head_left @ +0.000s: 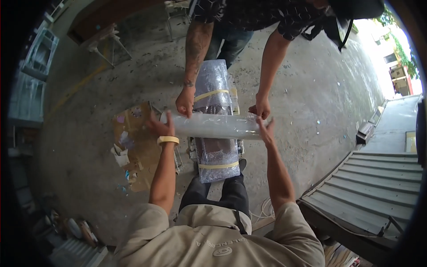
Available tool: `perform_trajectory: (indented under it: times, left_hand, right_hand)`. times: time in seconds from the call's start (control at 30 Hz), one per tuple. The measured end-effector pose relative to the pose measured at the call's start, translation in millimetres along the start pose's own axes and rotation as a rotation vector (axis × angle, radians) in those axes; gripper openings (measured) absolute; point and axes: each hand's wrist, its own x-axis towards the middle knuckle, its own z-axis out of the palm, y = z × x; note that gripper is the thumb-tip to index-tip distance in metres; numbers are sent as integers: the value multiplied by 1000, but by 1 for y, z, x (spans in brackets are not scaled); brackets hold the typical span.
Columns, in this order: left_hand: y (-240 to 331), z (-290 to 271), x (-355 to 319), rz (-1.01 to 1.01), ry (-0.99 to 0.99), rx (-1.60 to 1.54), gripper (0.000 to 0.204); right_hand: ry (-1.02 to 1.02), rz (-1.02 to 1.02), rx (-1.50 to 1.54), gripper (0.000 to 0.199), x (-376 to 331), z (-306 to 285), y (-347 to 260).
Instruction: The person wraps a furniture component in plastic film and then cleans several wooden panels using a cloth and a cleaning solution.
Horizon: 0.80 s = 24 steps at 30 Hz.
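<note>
A wide roll of clear plastic film (213, 125) lies crosswise over a long package (218, 158) wrapped in bubble wrap. My left hand (161, 126), a little blurred, grips the roll's left end. At the other end my right hand (267, 131) holds it with the fingers up along the edge. A roll of yellowish tape (168, 140) hangs round my left wrist. Two bands of pale yellow tape (219, 166) cross the package. Opposite me, a co-worker's hand (185, 102) touches the film near its left part; the other hand (261, 107) is by its right end.
A flattened cardboard sheet (138, 151) with scraps lies on the concrete floor (307, 107) to the left. Corrugated metal panels (369, 178) stand at the right. Trestle legs (111, 44) support a brown board at the far left. A white cable (267, 208) coils near my right side.
</note>
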Motion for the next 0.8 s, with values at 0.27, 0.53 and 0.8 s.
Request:
perform_trajectory:
  times: [0.27, 0.53, 0.8]
  left_hand:
    - [-60, 9, 11, -399, -519, -258, 74]
    - [-129, 8, -3, -471, -783, -510, 58]
    - [-87, -21, 6, -526, -660, -623, 52]
  right_hand:
    - [119, 71, 208, 63, -38, 13, -22]
    - [-126, 17, 1, 64, -67, -7, -12]
    - [-111, 41, 34, 67, -67, -26, -11]
